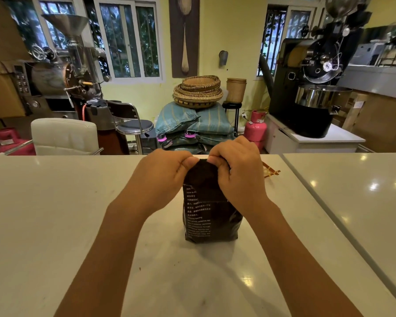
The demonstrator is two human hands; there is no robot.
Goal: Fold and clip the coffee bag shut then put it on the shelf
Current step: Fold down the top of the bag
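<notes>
the coffee bag [209, 209] stands upright on the white counter [55, 213], right in front of the person, its long axis running straight up into their grip. the left hand [162, 177] and right hand [236, 170] are both pinched shut on the bag's top edge, thumbs nearly meeting at the middle, so the fold line lies crosswise between them. what looks like a clip [270, 171], brownish and partly hidden, lies on the counter just beyond the right hand, so that hand seems the nearer one to fetch it. i see no shelf from here.
</notes>
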